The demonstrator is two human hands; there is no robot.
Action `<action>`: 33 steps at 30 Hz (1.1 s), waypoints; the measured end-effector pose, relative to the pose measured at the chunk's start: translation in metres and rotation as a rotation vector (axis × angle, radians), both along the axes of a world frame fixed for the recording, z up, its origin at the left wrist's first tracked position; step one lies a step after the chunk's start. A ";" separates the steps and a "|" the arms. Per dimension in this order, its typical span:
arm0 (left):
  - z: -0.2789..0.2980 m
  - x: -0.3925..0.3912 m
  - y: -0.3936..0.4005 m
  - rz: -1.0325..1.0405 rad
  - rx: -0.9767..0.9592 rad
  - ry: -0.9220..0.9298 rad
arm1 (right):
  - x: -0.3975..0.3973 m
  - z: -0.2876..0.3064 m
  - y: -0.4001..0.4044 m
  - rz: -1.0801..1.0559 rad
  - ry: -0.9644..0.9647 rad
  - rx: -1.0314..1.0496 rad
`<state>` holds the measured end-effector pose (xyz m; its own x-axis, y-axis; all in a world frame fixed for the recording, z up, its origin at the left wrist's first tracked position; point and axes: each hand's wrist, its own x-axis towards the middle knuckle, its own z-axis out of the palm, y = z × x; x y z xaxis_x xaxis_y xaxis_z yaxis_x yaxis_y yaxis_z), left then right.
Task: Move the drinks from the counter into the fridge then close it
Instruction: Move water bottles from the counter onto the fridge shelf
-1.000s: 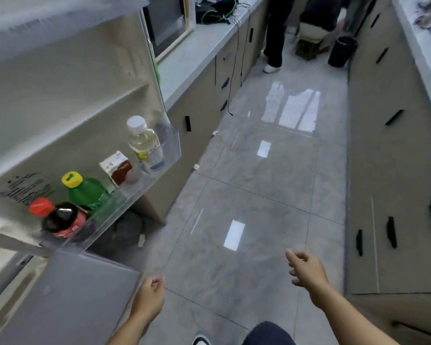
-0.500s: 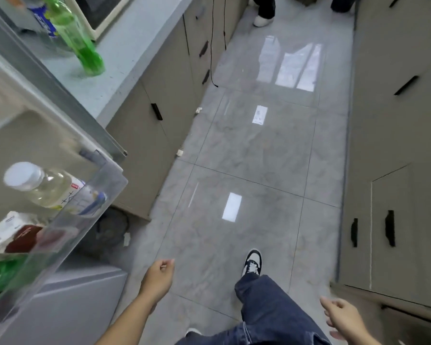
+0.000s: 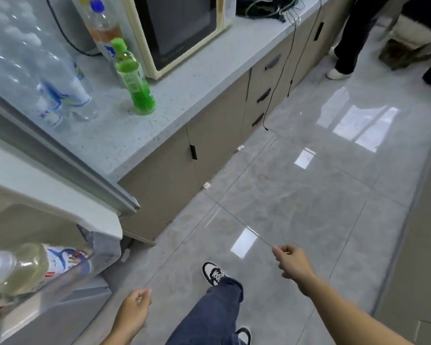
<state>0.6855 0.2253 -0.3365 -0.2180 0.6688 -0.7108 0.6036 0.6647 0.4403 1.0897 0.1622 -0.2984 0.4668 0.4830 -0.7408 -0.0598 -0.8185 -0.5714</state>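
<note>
Fridge door (image 3: 60, 282) open at 8 o'clock w/ a pale drink (image 3: 23, 270) lying in its rack. Left hand (image 3: 132, 313) loosely curled, empty, at 6; right hand (image 3: 294, 263) likewise at 4, prob. free for grabbing. Green bottle (image 3: 133, 78), green cap, upright on counter (image 3: 184, 78) at 11, beside microwave (image 3: 177, 28).

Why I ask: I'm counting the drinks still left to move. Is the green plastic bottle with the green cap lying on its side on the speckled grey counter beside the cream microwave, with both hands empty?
Not quite: the head view shows the green plastic bottle standing upright, not on its side. It is on the speckled grey counter beside the cream microwave, and the left hand and right hand hold nothing.
</note>
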 end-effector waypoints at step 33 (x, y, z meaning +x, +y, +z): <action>0.207 0.139 0.345 1.296 0.820 -0.031 | -0.150 0.157 0.519 1.237 0.146 0.795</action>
